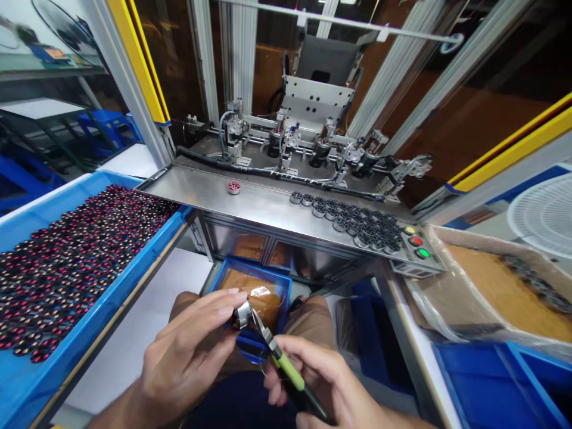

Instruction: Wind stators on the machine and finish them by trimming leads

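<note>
Between the thumb and fingers of my left hand [192, 345] is a small round metal motor part [243, 314], a silvery ring with a dark side. My right hand [322, 375] grips a pair of wire cutters [288, 369] with green and black handles. The cutters' pointed jaws are close beside the ring's right edge; whether they touch it I cannot tell. A thin wire loops below the cutters. Under both hands, a blue bin [286, 298] with a brown lining lies between the knees.
A blue tray [111, 271] of red and black wound parts fills the left. On the metal ledge [263, 208] sit one red part [233, 188] and a cluster of dark rings [348, 217]. Machine fixtures stand behind. A button panel [417, 244] and a plastic-lined box [482, 286] are at right.
</note>
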Available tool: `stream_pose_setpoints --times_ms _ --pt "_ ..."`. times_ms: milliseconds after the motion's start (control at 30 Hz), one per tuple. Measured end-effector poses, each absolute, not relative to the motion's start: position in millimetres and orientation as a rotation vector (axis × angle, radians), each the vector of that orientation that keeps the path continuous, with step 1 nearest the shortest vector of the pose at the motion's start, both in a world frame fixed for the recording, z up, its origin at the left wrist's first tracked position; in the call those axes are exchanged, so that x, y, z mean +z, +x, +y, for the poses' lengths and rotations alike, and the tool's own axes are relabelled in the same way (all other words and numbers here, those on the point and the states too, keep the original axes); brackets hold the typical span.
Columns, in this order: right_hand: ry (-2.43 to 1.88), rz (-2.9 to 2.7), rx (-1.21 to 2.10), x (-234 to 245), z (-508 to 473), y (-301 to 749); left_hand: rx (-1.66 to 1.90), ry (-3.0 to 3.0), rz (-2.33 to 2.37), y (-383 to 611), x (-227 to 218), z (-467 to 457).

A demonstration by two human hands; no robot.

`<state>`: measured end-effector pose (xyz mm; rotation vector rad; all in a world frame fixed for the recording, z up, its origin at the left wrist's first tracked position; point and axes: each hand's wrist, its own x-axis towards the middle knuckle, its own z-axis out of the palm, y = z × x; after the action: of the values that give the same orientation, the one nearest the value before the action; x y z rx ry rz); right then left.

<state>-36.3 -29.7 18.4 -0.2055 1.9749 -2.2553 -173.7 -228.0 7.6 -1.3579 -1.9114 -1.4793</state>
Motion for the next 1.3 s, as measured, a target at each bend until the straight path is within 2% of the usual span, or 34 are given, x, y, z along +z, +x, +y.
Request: stream_pose_setpoints --times_ms 233,500,567,700,767,867,967,1033,1100,1233,1300 --pt "-0.210 1.923 -2.336 11.8 -33.8 -37.5 -1.466 -1.385 -1.902 -174.1 4.3 -230.3" --pt "-0.046 2.028 -2.197 19.6 -30.0 -39.5 -1.404 -1.362 -1.896 -174.8 6.4 -227.2" --pt "0.048 2.068 -2.060 10.5 -21.5 -44.5 -1.347 -1.355 -1.899 -175.6 6.5 -226.9" --pt "0.297 2.505 -1.253 -42.9 -1.8 -62.4 -1.198 -1.362 -1.964 -175.8 6.6 -229.1" --pt "0.412 2.561 -1.035 -73.2 3.9 -68.5 -1.164 -1.353 -1.973 -175.5 7.6 -230.4" --pt "0.417 2.541 -1.024 -97.6 4.7 -67.9 -1.137 -1.344 -1.964 -174.9 10.4 -231.2" --pt "0.344 2.561 -1.061 -92.1 -0.2 -63.2 -1.145 -1.326 -1.950 -174.2 9.7 -233.0" --pt "0.291 2.574 -1.103 -78.5 -4.9 -63.6 -1.268 -1.258 -1.960 -174.7 4.0 -238.0" --pt "0.243 2.590 -1.176 -62.9 -9.7 -67.5 -1.561 -1.076 -2.034 -177.3 -5.8 -247.8" --pt "0.122 2.724 -1.259 -39.2 -0.8 -83.5 -2.288 -0.336 -2.094 -188.5 -24.5 -282.6" --pt "0.035 2.879 -1.241 -35.2 25.2 -104.0 -2.403 -0.036 -2.021 -194.5 -27.8 -306.8"
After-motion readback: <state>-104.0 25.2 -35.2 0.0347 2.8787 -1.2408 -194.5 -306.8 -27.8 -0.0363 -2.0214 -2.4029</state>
